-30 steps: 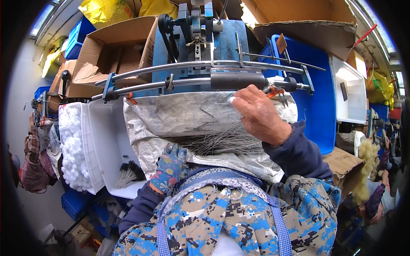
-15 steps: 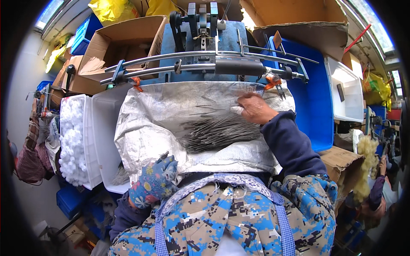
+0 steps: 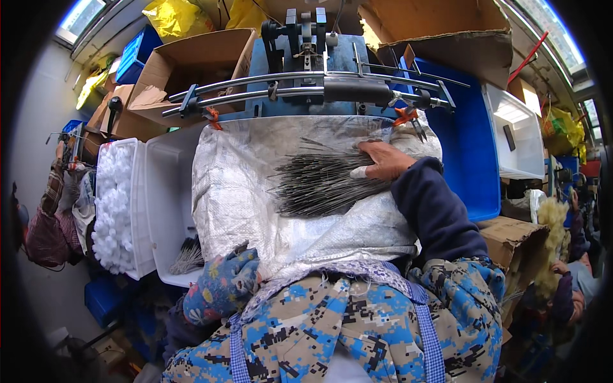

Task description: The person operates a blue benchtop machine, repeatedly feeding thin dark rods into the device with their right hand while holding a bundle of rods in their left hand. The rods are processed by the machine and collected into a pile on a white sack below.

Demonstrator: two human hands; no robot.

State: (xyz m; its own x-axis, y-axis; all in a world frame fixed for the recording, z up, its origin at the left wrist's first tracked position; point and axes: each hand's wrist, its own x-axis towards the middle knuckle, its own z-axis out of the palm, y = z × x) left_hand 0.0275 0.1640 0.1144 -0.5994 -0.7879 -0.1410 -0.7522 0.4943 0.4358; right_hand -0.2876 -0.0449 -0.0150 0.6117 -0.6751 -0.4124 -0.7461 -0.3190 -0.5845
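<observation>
My right hand (image 3: 386, 161) rests over the right end of a loose bundle of thin dark metal wires (image 3: 316, 185). Its thumb, wrapped in white at the tip, stands apart from the stretched fingers. Beneath the wires a whitish woven plastic sheet (image 3: 233, 185) spreads across my lap, its far edge fastened near the machine by orange-tipped clamps (image 3: 406, 116). My left hand is almost wholly hidden by a blue floral sleeve cover (image 3: 220, 287) at the sheet's near left edge, so its fingers do not show.
A blue bench machine (image 3: 306, 60) with horizontal steel rods (image 3: 255, 96) stands ahead. White bins hold white plastic pieces (image 3: 115, 207) and more wires (image 3: 187, 256) on the left. On the right are a blue bin (image 3: 466, 147) and cardboard boxes (image 3: 511, 236). Other people work at both sides.
My right hand has come down from above the far side of the wires onto their right end, its thumb now apart from the fingers. The wires lie more gathered. My left sleeve shifted slightly.
</observation>
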